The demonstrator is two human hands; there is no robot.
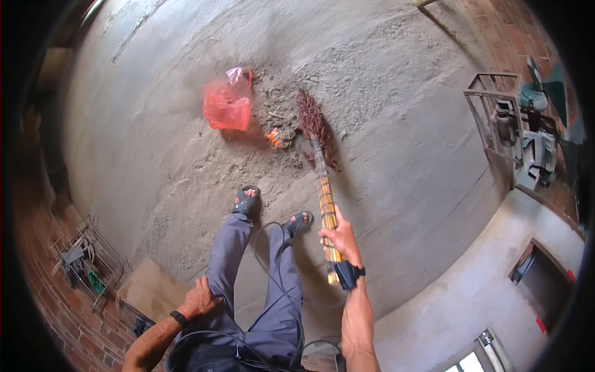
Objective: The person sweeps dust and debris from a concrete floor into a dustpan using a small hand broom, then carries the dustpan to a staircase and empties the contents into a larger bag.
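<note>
My right hand (341, 235) grips the bound yellow handle of a broom (327, 195) near its lower end. The broom's dark red bristle head (312, 121) rests on the floor at the right edge of a heap of dirt (283, 109). On the heap's near side lies a small orange, patterned wrapper (274, 137), and a pale stick (278, 115) is among the dirt. Left of the heap, a thin red plastic bag (227, 104) is partly blurred. My left hand (201, 297) rests on my left thigh, holding no tool.
Rough concrete floor (186, 153) surrounds my sandalled feet (246, 200). A metal frame with machinery (504, 121) stands at the right wall. At lower left are a wire rack (88, 265) and a brown board (151, 288). A cable (260, 260) hangs along my legs.
</note>
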